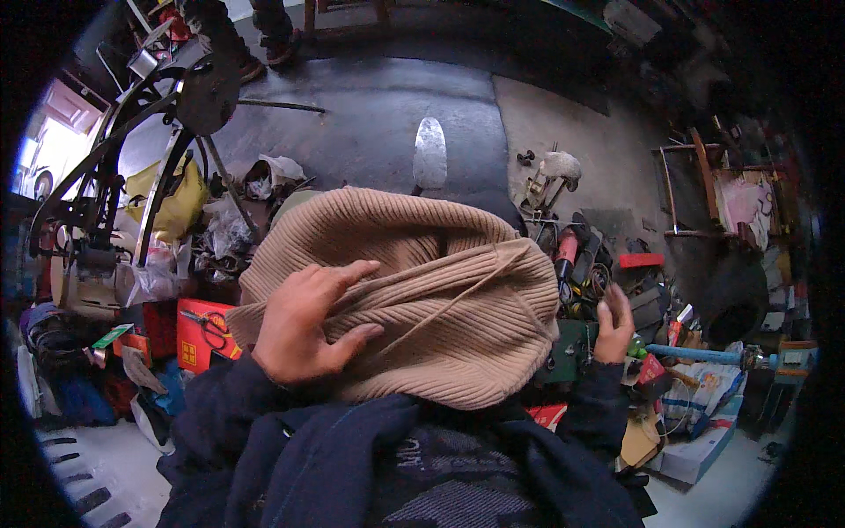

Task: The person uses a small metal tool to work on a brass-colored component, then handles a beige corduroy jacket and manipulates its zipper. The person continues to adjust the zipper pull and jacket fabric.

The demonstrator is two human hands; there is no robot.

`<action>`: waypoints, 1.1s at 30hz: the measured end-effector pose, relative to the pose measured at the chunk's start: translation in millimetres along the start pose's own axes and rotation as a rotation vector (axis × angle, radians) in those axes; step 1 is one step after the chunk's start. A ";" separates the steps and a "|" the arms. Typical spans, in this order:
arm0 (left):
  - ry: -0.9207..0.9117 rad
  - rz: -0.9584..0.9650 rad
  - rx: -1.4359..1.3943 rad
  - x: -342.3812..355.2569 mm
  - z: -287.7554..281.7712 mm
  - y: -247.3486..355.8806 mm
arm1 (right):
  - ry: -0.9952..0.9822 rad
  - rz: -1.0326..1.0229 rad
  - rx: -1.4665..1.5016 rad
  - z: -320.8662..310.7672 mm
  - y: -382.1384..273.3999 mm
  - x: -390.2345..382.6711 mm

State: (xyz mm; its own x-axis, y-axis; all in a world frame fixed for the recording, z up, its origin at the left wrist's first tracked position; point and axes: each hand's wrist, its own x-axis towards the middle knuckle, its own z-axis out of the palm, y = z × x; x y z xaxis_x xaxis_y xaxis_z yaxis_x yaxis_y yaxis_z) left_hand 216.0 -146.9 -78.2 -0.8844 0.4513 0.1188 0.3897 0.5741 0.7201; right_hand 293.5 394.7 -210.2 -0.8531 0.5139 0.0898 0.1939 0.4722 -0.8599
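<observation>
A tan ribbed knit garment (440,352) lies bunched across my lap, with a raised fold running over its middle. A thin light cord or strand (466,304) crosses it diagonally. My left hand (304,321) rests on the left part of the knit. Its thumb and forefinger are stretched out and apart, with folds of fabric between them. Off the garment's right side, my right hand (614,327) is raised with its fingers drawn together. Anything held in those fingertips is too small to make out.
A black metal hand-cranked machine (110,176) stands at the left. Beside my left arm is a red box (201,339) with scissors (207,326) on it. Tools and a red-handled tool (566,251) crowd the right. A person's legs (238,35) show at the far left.
</observation>
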 end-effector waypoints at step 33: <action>0.365 -0.059 0.413 -61.4 -18.7 -29.0 | -0.276 -0.550 0.066 80.4 -154.5 -7.1</action>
State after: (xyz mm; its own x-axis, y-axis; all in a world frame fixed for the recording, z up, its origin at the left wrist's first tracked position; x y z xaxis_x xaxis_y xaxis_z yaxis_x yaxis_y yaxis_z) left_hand 254.2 -204.1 -93.6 -0.9105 0.1863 0.3691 0.3403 0.8446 0.4133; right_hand 230.6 260.5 -118.4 -0.9153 -0.0005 0.4028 -0.3324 0.5655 -0.7548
